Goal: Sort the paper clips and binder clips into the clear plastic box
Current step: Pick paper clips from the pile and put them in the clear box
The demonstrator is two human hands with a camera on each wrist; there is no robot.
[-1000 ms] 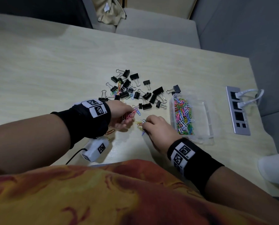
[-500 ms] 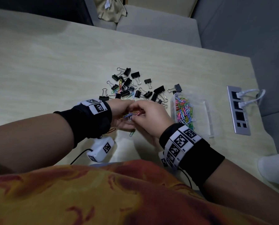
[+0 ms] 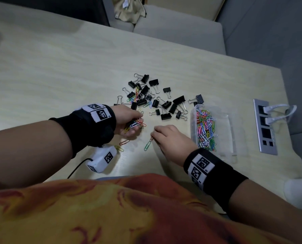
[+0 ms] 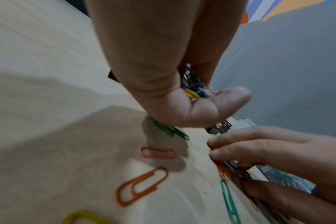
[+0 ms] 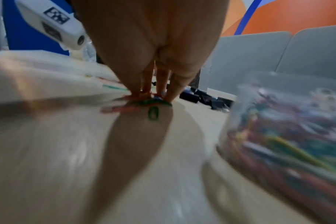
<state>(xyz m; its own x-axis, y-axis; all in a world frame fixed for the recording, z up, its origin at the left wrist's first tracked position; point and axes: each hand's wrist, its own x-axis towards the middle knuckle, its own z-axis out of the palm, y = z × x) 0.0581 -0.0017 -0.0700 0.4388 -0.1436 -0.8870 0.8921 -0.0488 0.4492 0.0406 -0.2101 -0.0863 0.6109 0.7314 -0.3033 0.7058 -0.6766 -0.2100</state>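
Note:
My left hand (image 3: pixel 129 122) holds a bunch of coloured paper clips (image 3: pixel 135 124) in its curled fingers; the bunch of clips (image 4: pixel 195 91) also shows in the left wrist view. My right hand (image 3: pixel 166 136) pinches a few paper clips (image 5: pixel 144 101) at the table surface, beside a green clip (image 3: pixel 148 144). An orange clip (image 3: pixel 124 142) and a yellow clip (image 3: pixel 119 148) lie loose below the left hand. Black binder clips (image 3: pixel 157 101) mixed with a few coloured clips sit further back. The clear plastic box (image 3: pixel 234 138), to the right, holds many coloured paper clips (image 3: pixel 205 127).
A white tagged device (image 3: pixel 101 160) with a black cable lies by the near table edge. A metal socket panel (image 3: pixel 265 127) with white plugs is set into the table at the right. Grey seat cushions (image 3: pixel 178 32) stand behind the table.
My right hand had joined the left hand at the clip bunch, then moved back right and down to the table by the green clip. The left hand keeps its bunch.

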